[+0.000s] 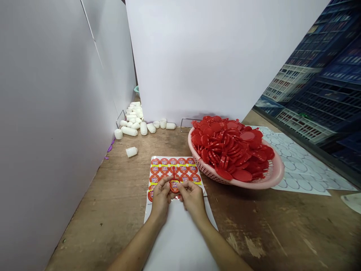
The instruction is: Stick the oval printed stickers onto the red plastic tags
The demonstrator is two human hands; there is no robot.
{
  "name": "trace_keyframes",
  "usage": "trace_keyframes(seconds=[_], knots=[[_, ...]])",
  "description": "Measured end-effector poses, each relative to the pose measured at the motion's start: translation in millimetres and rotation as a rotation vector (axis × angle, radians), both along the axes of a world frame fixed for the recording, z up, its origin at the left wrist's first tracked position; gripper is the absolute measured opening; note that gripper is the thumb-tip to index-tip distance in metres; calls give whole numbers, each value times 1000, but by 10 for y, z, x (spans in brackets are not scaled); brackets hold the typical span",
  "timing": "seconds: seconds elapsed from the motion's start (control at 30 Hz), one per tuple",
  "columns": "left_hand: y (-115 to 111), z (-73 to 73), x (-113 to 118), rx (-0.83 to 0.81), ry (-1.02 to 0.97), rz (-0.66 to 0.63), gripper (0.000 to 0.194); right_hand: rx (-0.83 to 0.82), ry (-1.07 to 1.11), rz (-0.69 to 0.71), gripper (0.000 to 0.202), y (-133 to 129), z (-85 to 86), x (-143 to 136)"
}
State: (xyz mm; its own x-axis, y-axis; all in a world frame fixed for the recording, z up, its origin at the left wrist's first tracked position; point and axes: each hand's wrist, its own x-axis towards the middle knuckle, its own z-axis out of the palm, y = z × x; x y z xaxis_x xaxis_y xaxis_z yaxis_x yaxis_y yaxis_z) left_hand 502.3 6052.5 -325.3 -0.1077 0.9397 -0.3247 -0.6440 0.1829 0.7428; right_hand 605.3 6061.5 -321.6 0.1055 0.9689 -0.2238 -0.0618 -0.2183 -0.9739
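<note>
Between both hands is a red plastic disc [174, 186] with a short stem pointing away from me and a round printed sticker on its face. My left hand [161, 192] pinches its left edge. The fingers of my right hand [192, 195] press at its right edge. Beneath lies a sheet of round red stickers [184, 169] with yellow bands, partly hidden by my hands. White backing paper [182, 233] stretches toward me under my forearms. To the right, a pink basket [278, 175] is heaped with red plastic discs [234, 145] of the same kind.
Small white plastic cups [143, 128], some stacked, lie at the back left, with one white cup [131, 151] apart from them. Used sticker sheets [299, 165] are spread on the right. White panels [191, 56] wall the left and back; blue crates [318, 94] stand beyond on the right.
</note>
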Motion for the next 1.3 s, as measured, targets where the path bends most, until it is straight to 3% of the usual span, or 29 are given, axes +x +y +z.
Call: trace_keyframes(seconds=[0.63, 1.3], knots=[[11, -18, -9, -6, -32, 1, 27, 49, -26, -63, 29, 27, -58, -29], [13, -39, -16, 2, -13, -6, 33, 58, -34, -88, 26, 17, -21, -52]])
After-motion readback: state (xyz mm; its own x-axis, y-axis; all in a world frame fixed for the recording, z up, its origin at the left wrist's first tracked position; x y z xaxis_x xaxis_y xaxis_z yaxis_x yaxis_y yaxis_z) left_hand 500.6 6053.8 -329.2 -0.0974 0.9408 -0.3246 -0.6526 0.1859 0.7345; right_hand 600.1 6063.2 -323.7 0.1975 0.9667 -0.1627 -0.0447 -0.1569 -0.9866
